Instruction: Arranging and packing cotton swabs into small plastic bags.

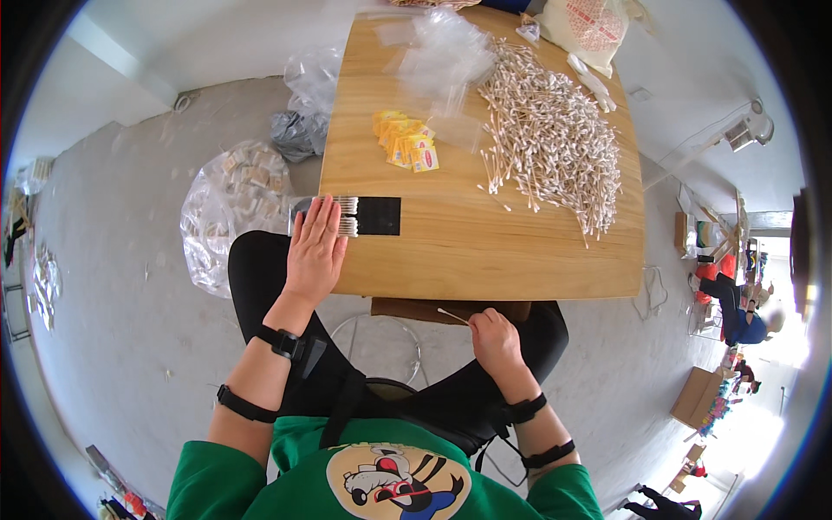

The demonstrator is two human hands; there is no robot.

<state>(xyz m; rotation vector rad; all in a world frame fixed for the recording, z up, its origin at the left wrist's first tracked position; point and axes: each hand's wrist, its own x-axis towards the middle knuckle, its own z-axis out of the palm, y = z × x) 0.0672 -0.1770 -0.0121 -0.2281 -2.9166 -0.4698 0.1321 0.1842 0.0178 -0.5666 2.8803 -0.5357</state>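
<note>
My left hand [313, 258] lies flat with fingers stretched over a row of cotton swabs [348, 205] at the table's left edge. Their white tips show to the right of the fingers; the rest is covered by the hand. Beside them is a flat black rectangle [380, 217]. Just off the table's front edge, over my lap, my right hand [497, 342] pinches a single cotton swab [452, 316], which points up and left. A large loose heap of cotton swabs [550, 130] covers the right part of the wooden table [485, 260].
Yellow printed cards [405, 140] lie fanned near the middle, below a pile of clear plastic bags [446, 61]. A white sack [585, 30] stands at the far right. On the floor at left sits a big clear bag [208, 217] of packed bundles. People sit farther off at right.
</note>
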